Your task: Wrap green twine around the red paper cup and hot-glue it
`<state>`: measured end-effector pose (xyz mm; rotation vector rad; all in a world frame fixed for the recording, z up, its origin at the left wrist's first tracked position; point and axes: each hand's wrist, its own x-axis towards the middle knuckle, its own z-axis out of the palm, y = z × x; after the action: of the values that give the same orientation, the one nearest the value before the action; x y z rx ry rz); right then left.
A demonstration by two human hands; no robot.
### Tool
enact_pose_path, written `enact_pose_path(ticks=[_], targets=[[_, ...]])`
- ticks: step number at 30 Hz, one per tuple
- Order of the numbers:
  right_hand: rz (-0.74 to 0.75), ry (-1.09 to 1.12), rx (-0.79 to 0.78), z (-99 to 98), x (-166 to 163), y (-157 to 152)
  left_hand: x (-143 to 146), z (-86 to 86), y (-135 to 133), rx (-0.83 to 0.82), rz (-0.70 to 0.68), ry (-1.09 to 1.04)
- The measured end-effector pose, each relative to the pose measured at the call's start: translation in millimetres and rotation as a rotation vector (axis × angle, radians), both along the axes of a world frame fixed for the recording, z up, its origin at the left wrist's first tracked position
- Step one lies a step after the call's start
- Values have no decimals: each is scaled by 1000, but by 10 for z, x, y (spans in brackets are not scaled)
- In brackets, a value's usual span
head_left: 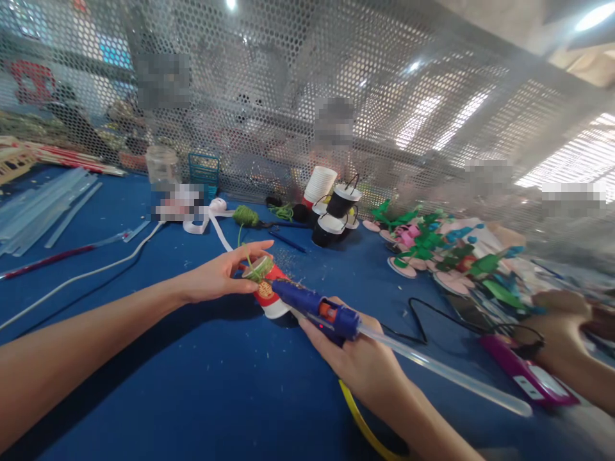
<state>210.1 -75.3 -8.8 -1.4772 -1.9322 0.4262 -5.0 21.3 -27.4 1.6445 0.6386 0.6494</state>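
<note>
I record my left hand (218,276) pinching the small red paper cup (270,299), tilted low over the blue table (192,384), and my right hand (360,362) clenched round the blue glue gun (314,307), whose nozzle is at the cup's rim; green twine (259,267) covers only the top band, so I judge the wrapping barely begun.

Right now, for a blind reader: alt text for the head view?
A left hand steadies a red-and-white cup on a blue table while the right hand points a blue glue gun at it. Black cups and paper flowers lie beyond.
</note>
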Motion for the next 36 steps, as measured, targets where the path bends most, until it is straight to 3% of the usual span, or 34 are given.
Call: enact_pose_path(ticks=[21,36], targets=[[-13,-12,36,-42,3,9,-15,0,-2,16,-4,25],[-36,-32,44,56,15,20,-9,-7,2,28,-27,4]])
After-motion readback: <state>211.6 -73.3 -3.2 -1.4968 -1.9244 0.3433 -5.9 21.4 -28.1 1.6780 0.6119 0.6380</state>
